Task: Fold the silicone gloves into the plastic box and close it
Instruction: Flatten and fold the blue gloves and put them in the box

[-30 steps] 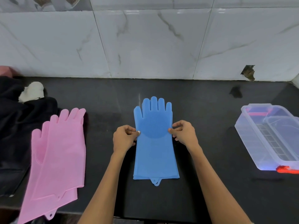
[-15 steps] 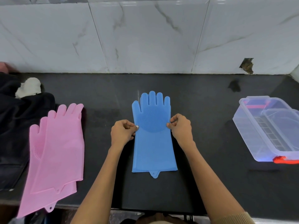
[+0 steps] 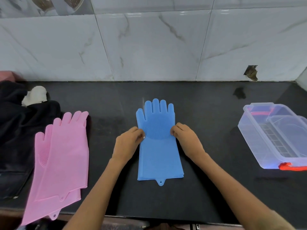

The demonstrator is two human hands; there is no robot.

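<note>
Item: blue glove (image 3: 159, 146), flat at mid-counter, palm nubs up, fingers toward the wall, hang tab toward the person. It looks like two layers at the cuff, possibly a stacked pair; this cannot be told for certain.

Hands: left hand (image 3: 127, 143) pinches the glove's left edge at palm level, fingers curled; right hand (image 3: 186, 138) pinches the right edge opposite, fingers likewise curled. Both grips sit level with each other.

Step in hand, as judged: the first fold. To do it well, both edges should lift together, the finger end coming over toward the cuff so the crease runs straight across; silicone springs back, so the fold likely needs pressing flat and holding. The folded size must suit the box.

Box (image 3: 274, 135): clear plastic, open, at the right, well apart from the glove, with a red latch (image 3: 289, 166) at its near end. What looks like the lid rests in or against it and may need lifting out before anything goes in.

Other: pink gloves (image 3: 63, 156), overlapped, at the left, unfolded; dark cloth (image 3: 15, 130) beyond them; white lump (image 3: 35, 95) on the cloth. Counter (image 3: 207, 113) between glove and box holds nothing in the way.
</note>
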